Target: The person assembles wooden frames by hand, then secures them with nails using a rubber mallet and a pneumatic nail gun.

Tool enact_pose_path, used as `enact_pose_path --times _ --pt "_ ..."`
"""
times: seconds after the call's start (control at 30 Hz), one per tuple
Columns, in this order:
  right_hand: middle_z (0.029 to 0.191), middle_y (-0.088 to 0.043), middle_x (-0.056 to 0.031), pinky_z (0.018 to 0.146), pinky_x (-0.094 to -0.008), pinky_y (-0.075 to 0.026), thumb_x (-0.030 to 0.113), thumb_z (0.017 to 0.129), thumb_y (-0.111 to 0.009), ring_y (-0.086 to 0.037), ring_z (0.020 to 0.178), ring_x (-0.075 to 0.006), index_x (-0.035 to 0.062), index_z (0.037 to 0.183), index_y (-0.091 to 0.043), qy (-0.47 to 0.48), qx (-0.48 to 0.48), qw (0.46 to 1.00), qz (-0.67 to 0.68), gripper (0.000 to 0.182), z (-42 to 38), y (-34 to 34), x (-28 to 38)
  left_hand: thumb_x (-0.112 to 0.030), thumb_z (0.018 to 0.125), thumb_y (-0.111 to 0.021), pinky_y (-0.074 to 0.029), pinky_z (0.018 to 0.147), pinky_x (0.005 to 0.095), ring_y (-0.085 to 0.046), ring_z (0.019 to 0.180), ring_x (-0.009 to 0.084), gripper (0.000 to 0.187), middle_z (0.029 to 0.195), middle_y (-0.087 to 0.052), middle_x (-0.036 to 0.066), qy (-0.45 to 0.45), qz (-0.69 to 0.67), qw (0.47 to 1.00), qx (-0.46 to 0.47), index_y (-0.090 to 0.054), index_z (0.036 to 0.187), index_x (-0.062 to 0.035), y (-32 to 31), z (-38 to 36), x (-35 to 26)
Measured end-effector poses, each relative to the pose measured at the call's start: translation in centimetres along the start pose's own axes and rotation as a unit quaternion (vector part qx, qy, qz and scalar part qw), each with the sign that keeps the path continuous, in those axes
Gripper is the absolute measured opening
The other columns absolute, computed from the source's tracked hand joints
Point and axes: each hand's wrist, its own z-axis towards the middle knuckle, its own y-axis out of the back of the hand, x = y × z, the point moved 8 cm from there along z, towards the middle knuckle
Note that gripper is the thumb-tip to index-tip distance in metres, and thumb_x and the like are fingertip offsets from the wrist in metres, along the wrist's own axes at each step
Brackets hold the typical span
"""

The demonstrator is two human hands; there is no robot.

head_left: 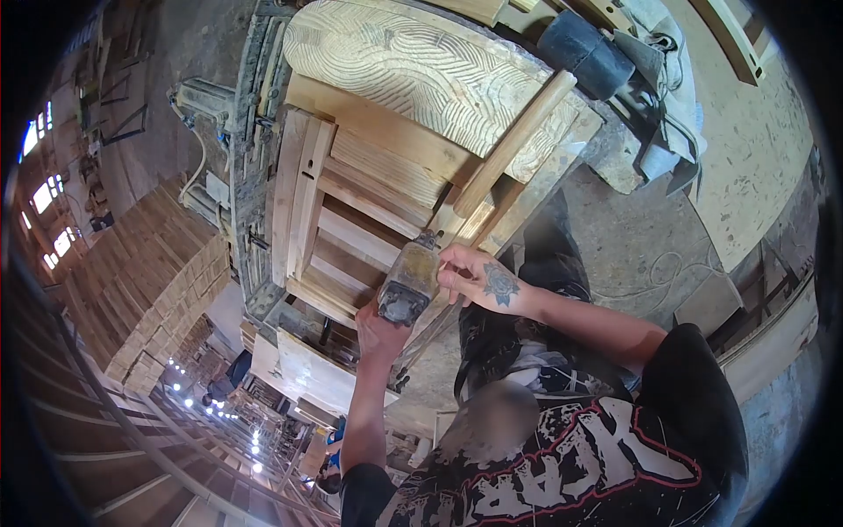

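Layout: wooden chair frame [369, 184] on workbench [606, 149], power tool [408, 283] against it.

The tool is held at the frame's lower edge, between the left hand [379, 329] below it and the right hand [479, 279] just beside it. A stack of boards [149, 281] is seen left of the frame. A dark roll [584, 51] lies on the bench above the carved panel [421, 75].

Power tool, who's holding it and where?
The left hand holds the dusty power tool by its near end. The tattooed right hand has its fingers against the tool's upper side, by the wooden chair frame. How firm that grip is cannot be told.
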Motion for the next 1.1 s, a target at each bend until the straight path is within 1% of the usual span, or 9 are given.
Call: enact_pose_path --times 0.13,0.17,0.23,0.37,0.47,0.53,0.67,0.9,1.1 --pt "0.087 -0.063 -0.008 0.065 -0.0298 -0.052 0.038 0.096 -0.064 -0.065 0.077 -0.0149 0.0012 0.112 -0.058 -0.01 -0.017 1.0 -0.005 0.041 -0.3 0.0 0.4 -0.028 0.071 -0.083 -0.053 0.082 0.0422 -0.069 0.091 0.0309 0.049 0.101 -0.071 0.014 0.107 0.008 0.993 0.059 -0.066 0.109 -0.0018 -0.7 -1.6 2.4" --pt "0.084 -0.063 -0.0083 0.067 -0.0317 -0.052 0.04 0.095 -0.064 -0.065 0.077 -0.016 0.0021 0.106 -0.06 0.056 -0.017 0.994 -0.087 0.04 -0.3 -0.1 1.0 -0.027 0.071 -0.083 -0.051 0.086 0.0429 -0.068 0.097 0.0286 0.051 0.105 -0.07 0.013 0.135 -0.154 0.978 0.045 -0.065 0.112 -0.002 -2.1 -3.7 5.8" --pt "0.079 -0.065 -0.0103 0.071 -0.0363 -0.051 0.046 0.093 -0.065 -0.066 0.077 -0.0211 0.0058 0.095 -0.065 0.112 -0.01 0.965 -0.239 0.04 -1.2 -1.6 1.7 -0.017 0.065 -0.084 -0.057 0.067 0.0357 -0.072 0.077 0.0303 0.053 0.09 -0.072 0.013 -0.031 -0.134 0.989 -0.053 -0.066 0.113 -0.0028 1.2 -4.9 4.0" --pt "0.087 -0.069 -0.0121 0.074 -0.039 -0.052 0.055 0.09 -0.062 -0.068 0.083 -0.0295 0.0086 0.097 -0.066 0.083 0.124 0.951 -0.27 0.047 -1.9 -7.2 -0.8 -0.017 0.063 -0.085 -0.057 0.066 0.0368 -0.072 0.074 0.0302 0.056 0.09 -0.072 0.014 -0.005 -0.089 0.995 -0.048 -0.065 0.114 -0.0029 3.5 -11.0 8.6" --pt "0.085 -0.069 -0.0094 0.072 -0.0356 -0.052 0.045 0.093 -0.064 -0.068 0.08 -0.0261 0.0075 0.096 -0.065 0.053 0.195 0.945 -0.258 0.038 -1.7 -11.4 -3.1 -0.019 0.06 -0.087 -0.058 0.067 0.0391 -0.072 0.074 0.0313 0.062 0.09 -0.072 0.015 -0.003 -0.094 0.995 -0.026 -0.064 0.115 -0.0011 2.9 -14.5 14.5" --pt "0.085 -0.069 -0.0099 0.071 -0.0357 -0.053 0.05 0.092 -0.064 -0.069 0.08 -0.0256 0.0075 0.097 -0.065 0.054 0.204 0.945 -0.251 0.043 -1.1 -14.5 -5.2 -0.023 0.058 -0.088 -0.057 0.068 0.0409 -0.071 0.076 0.032 0.066 0.09 -0.071 0.016 -0.063 0.032 0.997 -0.042 -0.063 0.114 0.0006 2.3 -16.5 17.4" --pt "0.083 -0.068 -0.0132 0.07 -0.0356 -0.053 0.056 0.09 -0.063 -0.069 0.079 -0.0255 0.0051 0.101 -0.063 0.013 0.267 0.93 -0.254 0.052 0.5 -21.0 -10.4 -0.025 0.058 -0.087 -0.057 0.07 0.0404 -0.071 0.08 0.0331 0.068 0.092 -0.071 0.017 -0.07 0.07 0.994 0.034 -0.061 0.116 -0.0005 0.4 -16.7 22.0" --pt "0.071 -0.065 -0.0104 0.061 -0.0367 -0.05 0.057 0.083 -0.07 -0.066 0.067 -0.027 0.0058 0.08 -0.057 0.044 0.106 0.953 -0.282 0.053 3.3 -23.1 -14.6 -0.019 0.059 -0.086 -0.056 0.069 0.0419 -0.07 0.077 0.0331 0.064 0.09 -0.07 0.015 -0.133 0.016 0.991 0.028 -0.061 0.116 -0.0023 -1.5 -15.2 25.6" --pt "0.069 -0.063 -0.0098 0.061 -0.0362 -0.05 0.057 0.083 -0.071 -0.066 0.066 -0.0263 0.0054 0.081 -0.055 0.05 0.07 0.946 -0.313 0.053 3.8 -23.5 -15.1 -0.023 0.062 -0.084 -0.056 0.072 0.0417 -0.07 0.079 0.0333 0.061 0.093 -0.071 0.017 -0.162 0.009 0.986 0.044 -0.062 0.115 -0.0007 -1.9 -14.4 26.2"
